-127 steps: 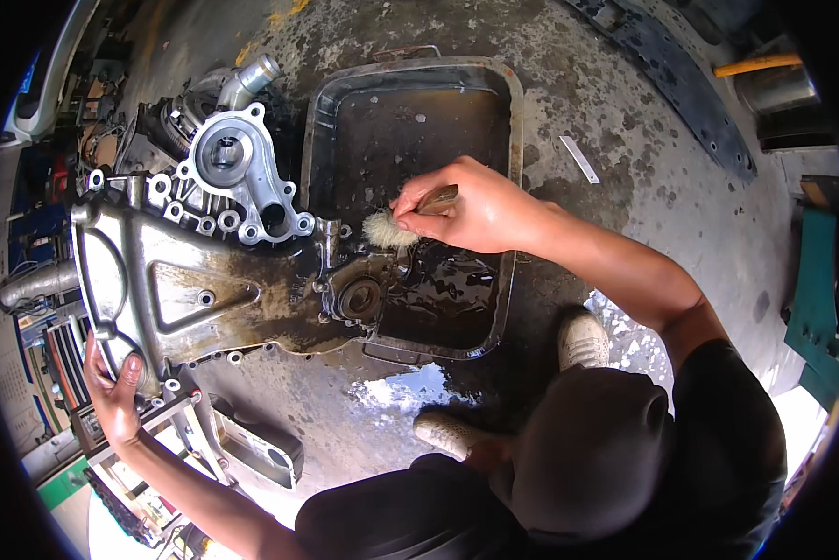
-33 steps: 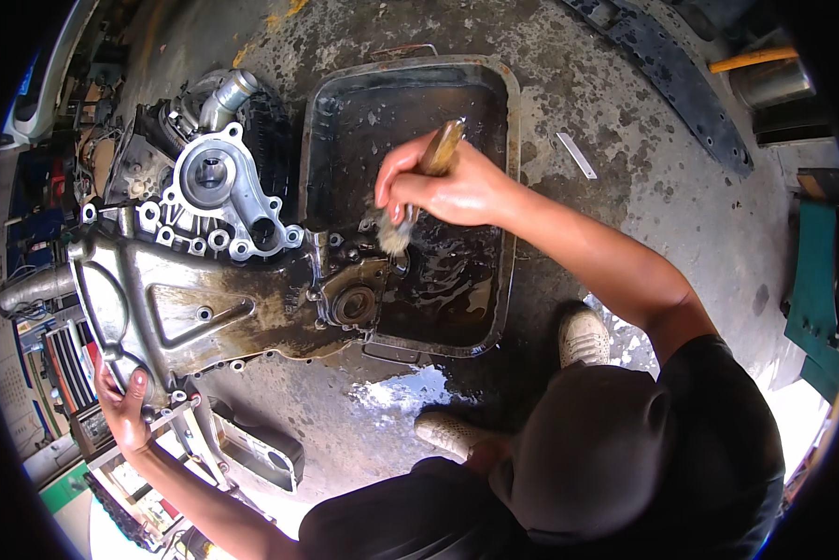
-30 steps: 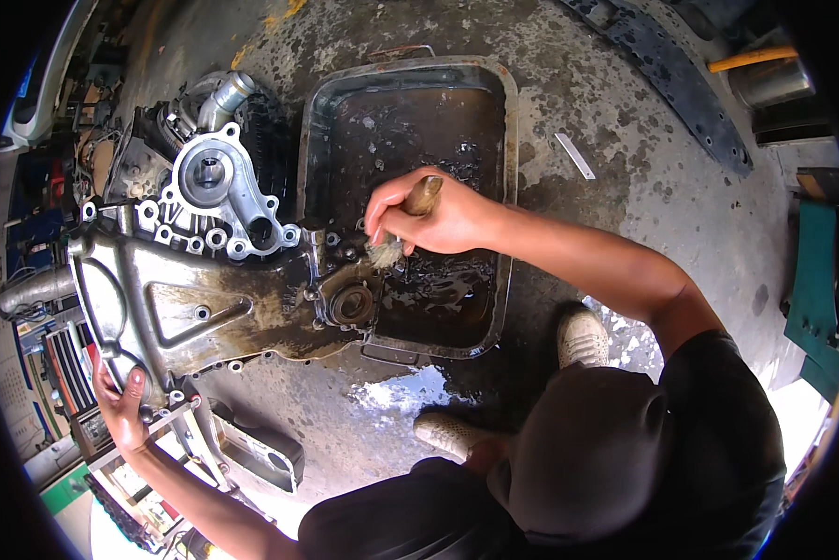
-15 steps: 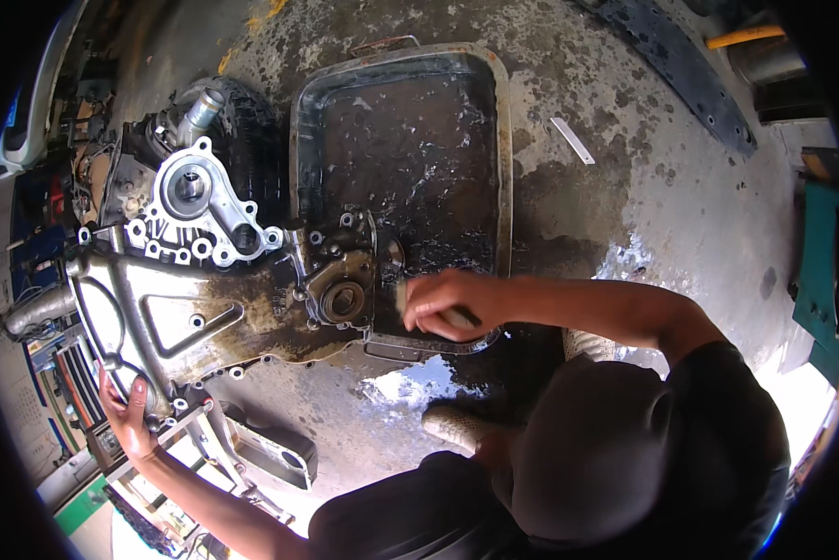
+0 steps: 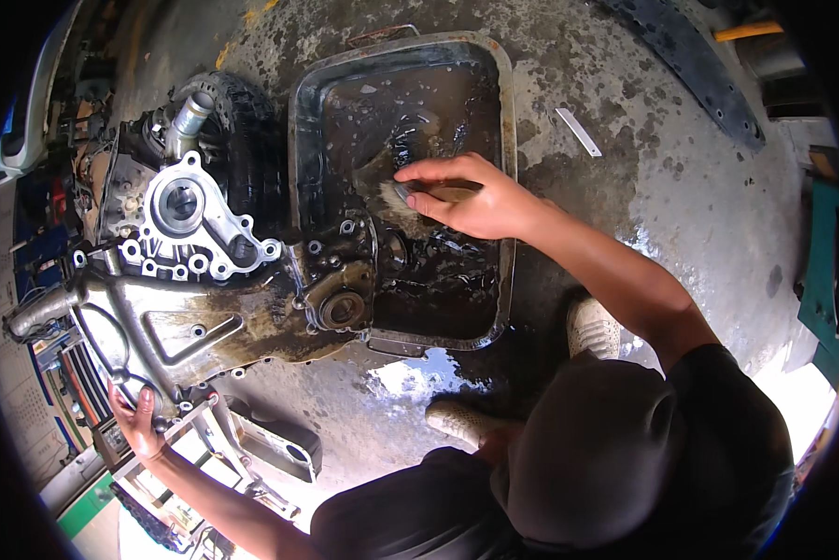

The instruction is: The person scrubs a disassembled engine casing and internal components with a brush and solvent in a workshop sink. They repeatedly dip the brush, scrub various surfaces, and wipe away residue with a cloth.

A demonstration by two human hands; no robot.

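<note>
From my end of the feed, I have the long silver-grey metal cover casting [image 5: 260, 313], streaked with brown oily grime, stretching across the left of the frame, its blackened right end overhanging a pan near the middle. My left hand [image 5: 139, 429] grips its lower left end, thumb on the face and the other fingers wrapped round the edge, partly hidden; I read that as a steadying hold at the end away from the wet. Whether the pan's rim also bears some weight, I can't tell. My right hand [image 5: 486, 205] has thumb and fingers pinched on a short, round, brown-handled brush [image 5: 455, 192] with pale bristles, held over the centre of the frame, bristles toward the liquid and just apart from the casting. Beneath lies the big rectangular dark metal pan [image 5: 507, 131] of murky liquid, probably placed under that dirty end to catch drips. Against the casting's upper edge, at left, sits a bright silver housing with a round bore [image 5: 216, 219]; how they join is unclear. Farther out, an open grey metal box-shaped part [image 5: 274, 443] lies lower left, and a thin pale strip [image 5: 579, 133] upper right on the floor.
</note>
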